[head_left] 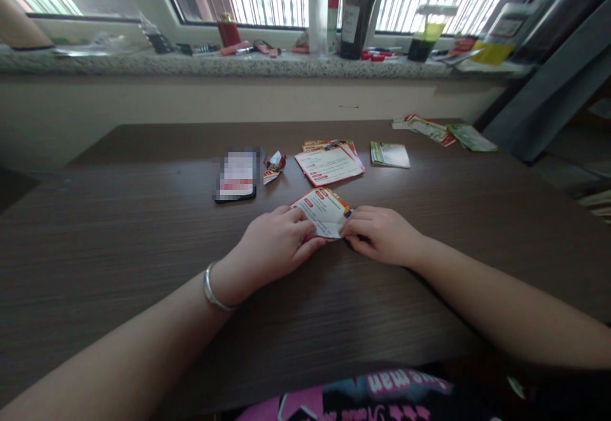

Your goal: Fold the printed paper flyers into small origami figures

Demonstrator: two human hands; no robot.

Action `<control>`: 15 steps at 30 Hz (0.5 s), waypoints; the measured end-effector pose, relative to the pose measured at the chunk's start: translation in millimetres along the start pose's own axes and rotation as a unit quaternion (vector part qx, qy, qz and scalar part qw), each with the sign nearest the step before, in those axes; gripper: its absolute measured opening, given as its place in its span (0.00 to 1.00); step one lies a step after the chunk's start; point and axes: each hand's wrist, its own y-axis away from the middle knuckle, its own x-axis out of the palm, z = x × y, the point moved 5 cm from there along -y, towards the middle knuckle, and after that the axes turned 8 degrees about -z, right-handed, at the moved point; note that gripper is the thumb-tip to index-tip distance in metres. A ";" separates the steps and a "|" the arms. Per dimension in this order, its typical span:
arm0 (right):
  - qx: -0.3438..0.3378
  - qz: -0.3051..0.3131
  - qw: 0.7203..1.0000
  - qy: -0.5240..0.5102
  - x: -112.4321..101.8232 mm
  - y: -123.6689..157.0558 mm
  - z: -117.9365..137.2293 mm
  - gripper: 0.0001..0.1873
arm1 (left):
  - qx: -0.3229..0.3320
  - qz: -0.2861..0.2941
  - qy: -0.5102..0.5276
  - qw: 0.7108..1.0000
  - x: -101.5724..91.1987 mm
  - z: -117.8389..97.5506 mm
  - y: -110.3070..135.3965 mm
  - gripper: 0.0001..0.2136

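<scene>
A printed paper sheet (325,211), white with red labels and an orange picture along its right side, lies on the table with a crease across its near part. My left hand (282,237), below a silver bracelet, grips its near left edge, fingers on top and thumb along the front. At the near right corner, my right hand (379,233) pinches the paper between thumb and curled fingers. Just beyond it lies a loose stack of similar printed sheets (330,165). To the left of that stack sits a small folded paper piece (274,167) in red, white and dark colours.
A phone (237,176) with a blurred screen lies left on the brown table (143,262). Green-and-white papers (390,155) sit right of the stack, and more leaflets (432,131) lie at the back right. Bottles (356,16) and small items line the stone windowsill (267,67).
</scene>
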 end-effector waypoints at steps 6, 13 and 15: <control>0.013 0.007 0.999 -0.030 0.1 -0.3 -5.0 0.08 | -0.035 -0.036 0.037 0.998 0.1 3.4 -3.4 0.15; 0.028 0.003 0.996 -0.089 2.9 -1.6 -9.9 0.08 | -0.047 -0.044 0.088 0.994 5.6 12.5 -6.0 0.12; 0.030 0.002 0.994 -0.101 3.8 -1.9 -11.4 0.08 | -0.057 -0.041 0.104 0.992 7.3 15.3 -5.6 0.13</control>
